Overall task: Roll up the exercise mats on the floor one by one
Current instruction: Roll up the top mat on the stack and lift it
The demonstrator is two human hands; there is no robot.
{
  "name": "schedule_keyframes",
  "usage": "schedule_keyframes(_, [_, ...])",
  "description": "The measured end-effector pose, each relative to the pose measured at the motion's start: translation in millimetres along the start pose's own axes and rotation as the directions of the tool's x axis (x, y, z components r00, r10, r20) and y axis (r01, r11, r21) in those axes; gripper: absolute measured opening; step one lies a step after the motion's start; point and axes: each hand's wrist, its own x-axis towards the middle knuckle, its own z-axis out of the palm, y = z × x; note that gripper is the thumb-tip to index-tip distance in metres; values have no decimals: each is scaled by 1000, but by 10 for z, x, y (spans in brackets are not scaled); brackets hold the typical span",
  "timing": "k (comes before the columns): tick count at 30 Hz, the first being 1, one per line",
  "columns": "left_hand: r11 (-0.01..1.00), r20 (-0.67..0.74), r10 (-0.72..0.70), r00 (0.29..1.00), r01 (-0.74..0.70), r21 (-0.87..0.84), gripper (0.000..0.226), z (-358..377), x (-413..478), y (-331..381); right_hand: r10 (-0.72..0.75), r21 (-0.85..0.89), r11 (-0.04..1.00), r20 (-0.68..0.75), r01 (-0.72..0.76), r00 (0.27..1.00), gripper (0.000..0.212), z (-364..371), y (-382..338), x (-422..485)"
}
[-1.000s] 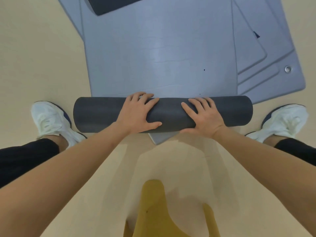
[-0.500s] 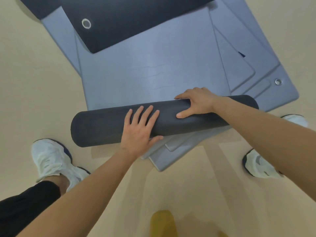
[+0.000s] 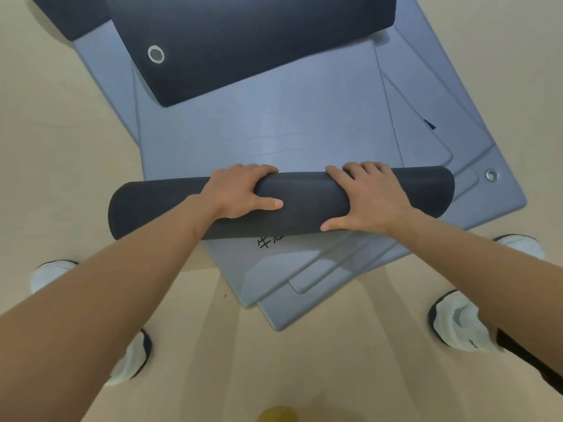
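Observation:
A dark grey rolled mat [image 3: 304, 202] lies crosswise on a stack of flat blue-grey mats [image 3: 274, 138]. My left hand [image 3: 240, 190] grips the roll left of its middle, fingers curled over the far side and thumb on the near side. My right hand [image 3: 368, 196] grips it right of the middle in the same way. Another dark mat [image 3: 243, 41] with a metal eyelet lies flat across the far end of the stack.
Overlapping mat corners [image 3: 274, 300] stick out toward me below the roll, one with black writing [image 3: 268, 240]. My white shoes [image 3: 131, 360] [image 3: 457, 324] stand on the beige floor either side. A yellow object [image 3: 278, 414] shows at the bottom edge.
The roll has moved farther along the stack, exposing more mat on the near side. My left hand went from lying flat on the roll to gripping it; both hands now hold it evenly.

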Motion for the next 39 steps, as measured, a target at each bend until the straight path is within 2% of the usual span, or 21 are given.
schedule_keyframes(5, [1000,-41,6,999,-6,3,74,-104,202,-40,10,118,993,87,-21,996,114,-44,148,312])
schedule_keyframes(10, [989,40,-14,999,8,147,114,-166,272,-1,-8,196,980,190,-30,982,99,-186,250,587])
schedule_keyframes(14, [978,7,-7,1000,6,208,99,-168,164,51,-18,142,990,118,1,993,88,-282,165,503])
schedule_keyframes(19, [973,31,-8,999,1,229,87,58,-349,108,-53,136,990,119,37,991,85,-191,-162,39])
schedule_keyframes(28, [990,188,-94,978,72,118,81,1021,-1509,459,-136,282,959,375,26,917,78,246,-748,-1066])
schedule_keyframes(31, [995,147,-87,985,78,64,86,1357,-1805,522,-175,314,949,433,34,884,78,486,-844,-1217])
schedule_keyframes(35, [962,-72,58,996,-36,272,104,1752,-2171,621,-208,388,921,441,23,873,71,627,-820,-1175])
schedule_keyframes(37, [927,-49,99,994,-75,367,109,1867,-2253,696,-211,414,910,451,7,867,68,638,-781,-1100])
schedule_keyframes(39, [908,11,52,999,-51,416,117,1934,-2235,733,-213,422,907,460,-1,862,74,677,-760,-1033])
